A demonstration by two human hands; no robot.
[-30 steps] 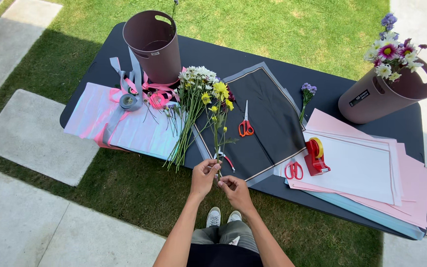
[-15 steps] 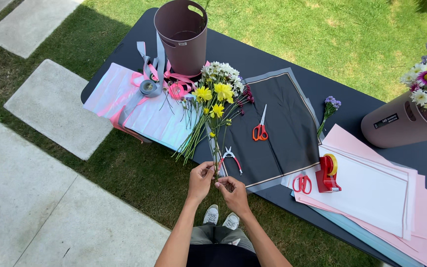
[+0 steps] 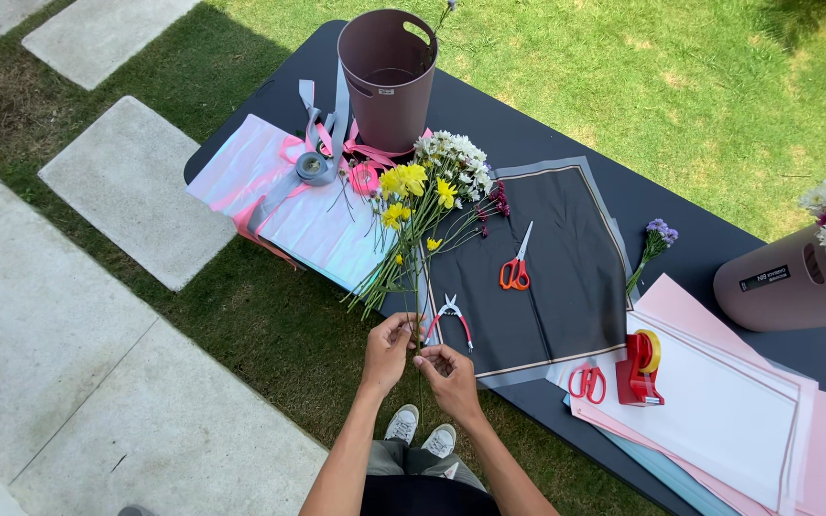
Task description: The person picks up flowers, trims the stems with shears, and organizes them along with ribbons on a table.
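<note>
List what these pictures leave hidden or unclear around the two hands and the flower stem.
Head view only:
- Thin flower stem: too fine to trace past the left hand and right hand.
- Fingertip grip: hidden by the hands' backs.
- Right bucket: cut off by the frame edge.
- Empty bucket: bottom hidden by its wall.

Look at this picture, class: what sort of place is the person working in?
Probably a garden or yard set up for flower arranging: a dark table stands on grass beside paving slabs, with cut flowers and wrapping paper on it.
</note>
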